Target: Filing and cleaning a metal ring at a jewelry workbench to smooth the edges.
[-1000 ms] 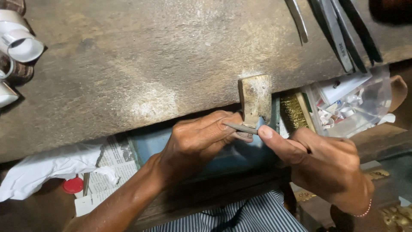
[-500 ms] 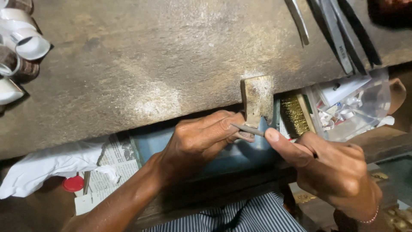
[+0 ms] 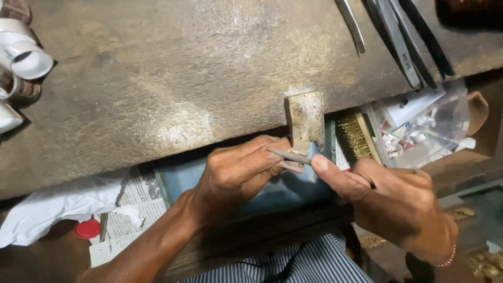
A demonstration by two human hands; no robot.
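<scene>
Worn wooden workbench (image 3: 157, 94) fills the top of the view, with a small wooden peg block (image 3: 305, 119) sticking out from its front edge. Left hand (image 3: 236, 173) curled nearly shut, fingertips pinched against the block's lower end; whatever small piece it holds is hidden. Right hand (image 3: 393, 202) closed on a thin metal file (image 3: 290, 155), forefinger stretched along it, tip lying across the left fingertips just below the block.

A small wooden peg (image 3: 305, 119) sticks out from the front edge of the workbench (image 3: 157, 89). Just below the peg, the left hand (image 3: 236, 175) sits to its left and the right hand (image 3: 390, 202) to its right, with a thin file (image 3: 289, 155) between them. A wire brush (image 3: 352, 137) lies just right of the peg, and metal tools (image 3: 398, 36) lie on the workbench up and to its right.
</scene>
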